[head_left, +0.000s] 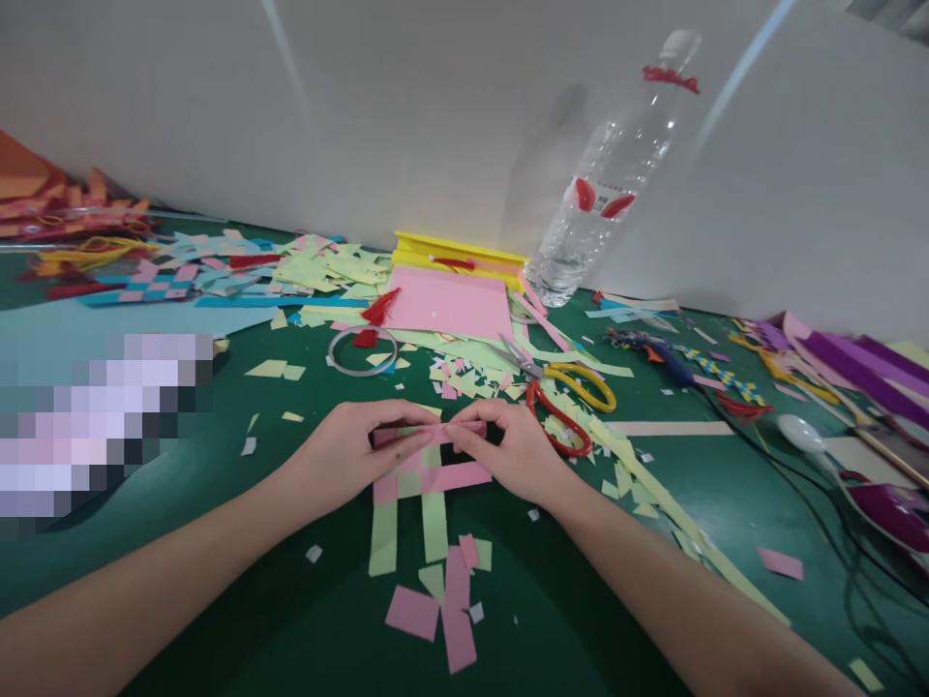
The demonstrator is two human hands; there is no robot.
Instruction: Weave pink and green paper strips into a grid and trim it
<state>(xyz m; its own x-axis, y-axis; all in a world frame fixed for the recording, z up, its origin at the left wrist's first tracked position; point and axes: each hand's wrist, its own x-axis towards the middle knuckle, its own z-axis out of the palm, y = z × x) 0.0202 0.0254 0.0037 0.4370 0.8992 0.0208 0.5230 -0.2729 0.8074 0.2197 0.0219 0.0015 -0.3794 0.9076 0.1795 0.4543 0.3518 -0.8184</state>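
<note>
Both my hands meet over a small weave of pink and pale green paper strips (pixel 434 513) on the green table. My left hand (pixel 363 450) pinches a pink paper strip (pixel 437 432) from the left, thumb in front and fingers behind. From the right, my right hand (pixel 508 445) pinches the same strip, its fingertips almost touching the left ones. Below it, another pink strip (pixel 464 475) crosses the green ones, whose ends hang toward me. The far side of the weave is partly hidden by my fingers.
Scissors (pixel 558 382) with red and yellow handles lie open beyond my right hand. A tape ring (pixel 363 350), pink paper (pixel 450 302) and many scraps lie behind. A clear bottle (pixel 610 184) leans on the wall. A cable (pixel 769 440) runs at right.
</note>
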